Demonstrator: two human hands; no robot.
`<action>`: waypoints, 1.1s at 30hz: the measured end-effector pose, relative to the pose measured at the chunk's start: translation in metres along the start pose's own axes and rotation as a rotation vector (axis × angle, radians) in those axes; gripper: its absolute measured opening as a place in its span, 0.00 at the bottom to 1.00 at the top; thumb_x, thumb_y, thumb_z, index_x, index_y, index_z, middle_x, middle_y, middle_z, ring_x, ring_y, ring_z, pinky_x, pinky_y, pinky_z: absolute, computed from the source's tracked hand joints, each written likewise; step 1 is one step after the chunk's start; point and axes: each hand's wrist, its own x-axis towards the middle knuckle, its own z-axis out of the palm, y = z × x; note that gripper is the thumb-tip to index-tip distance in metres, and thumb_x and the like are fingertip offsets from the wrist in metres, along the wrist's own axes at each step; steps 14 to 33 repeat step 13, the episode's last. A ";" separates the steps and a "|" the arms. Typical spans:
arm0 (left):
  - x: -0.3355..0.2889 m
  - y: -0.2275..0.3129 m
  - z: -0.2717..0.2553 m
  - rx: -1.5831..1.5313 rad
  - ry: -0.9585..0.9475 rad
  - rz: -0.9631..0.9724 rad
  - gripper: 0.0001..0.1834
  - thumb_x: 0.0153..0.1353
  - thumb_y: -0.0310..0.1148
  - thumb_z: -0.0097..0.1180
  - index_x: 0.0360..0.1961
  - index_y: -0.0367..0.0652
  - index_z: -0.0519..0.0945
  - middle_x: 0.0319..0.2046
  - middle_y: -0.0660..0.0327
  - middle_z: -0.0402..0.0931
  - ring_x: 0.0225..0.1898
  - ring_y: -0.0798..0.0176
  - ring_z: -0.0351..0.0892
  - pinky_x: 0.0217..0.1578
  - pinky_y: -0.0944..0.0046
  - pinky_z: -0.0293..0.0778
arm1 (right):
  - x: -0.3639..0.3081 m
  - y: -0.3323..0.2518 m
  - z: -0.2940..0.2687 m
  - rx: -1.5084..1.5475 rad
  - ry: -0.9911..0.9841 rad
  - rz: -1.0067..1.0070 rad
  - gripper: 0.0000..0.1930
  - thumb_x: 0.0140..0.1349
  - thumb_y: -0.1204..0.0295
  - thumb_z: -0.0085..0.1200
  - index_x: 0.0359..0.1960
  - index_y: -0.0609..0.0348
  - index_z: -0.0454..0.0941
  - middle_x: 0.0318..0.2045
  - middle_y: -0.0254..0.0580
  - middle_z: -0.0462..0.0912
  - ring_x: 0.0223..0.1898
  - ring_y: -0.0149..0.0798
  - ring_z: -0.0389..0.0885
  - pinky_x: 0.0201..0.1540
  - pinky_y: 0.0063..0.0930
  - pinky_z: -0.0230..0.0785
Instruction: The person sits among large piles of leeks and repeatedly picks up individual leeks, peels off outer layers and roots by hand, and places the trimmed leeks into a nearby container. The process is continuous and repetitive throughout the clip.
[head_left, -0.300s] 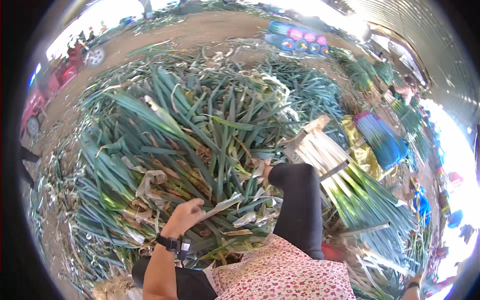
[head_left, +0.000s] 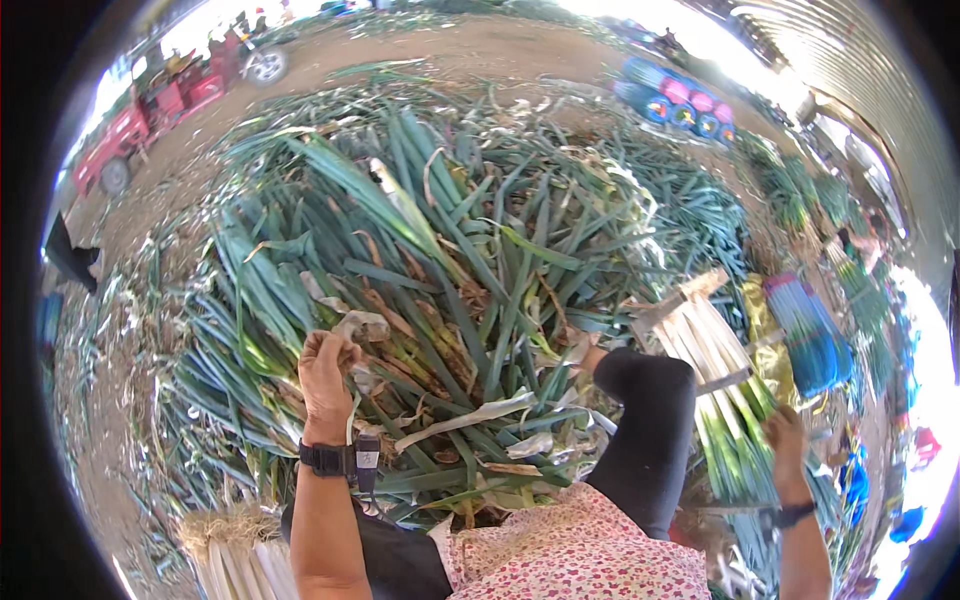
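Observation:
My left hand (head_left: 327, 365) is over the near left part of a big leek pile (head_left: 470, 250). Its fingers are curled together beside a pale withered leaf (head_left: 362, 326); what they pinch, if anything, is hidden. On the right, my right hand (head_left: 787, 437) lies at the green side of a bundle of trimmed leeks (head_left: 715, 360), fingers loosely apart and slightly blurred. That bundle rests in a wooden rack (head_left: 722, 382), white ends pointing away from me. Each wrist has a dark band.
More white-stemmed leeks with roots (head_left: 240, 560) lie at the near left. Bagged blue leek bundles (head_left: 810, 335) and a yellow sheet (head_left: 768, 335) are beyond the rack. A red three-wheeled cart (head_left: 165, 110) stands far left; wrapped bundles (head_left: 675, 100) lie farther back.
The view has turned left, so the scene sits farther right. My left hand has moved left across the pile and curled. My right hand has risen from the lower right edge to the racked leeks.

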 end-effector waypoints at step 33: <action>0.010 0.010 -0.016 -0.378 0.066 -0.068 0.06 0.63 0.32 0.49 0.31 0.43 0.73 0.29 0.60 0.76 0.32 0.62 0.78 0.35 0.63 0.76 | -0.051 0.019 0.568 -0.253 -1.238 0.037 0.21 0.64 0.67 0.50 0.55 0.68 0.72 0.47 0.44 0.80 0.46 0.36 0.77 0.47 0.29 0.69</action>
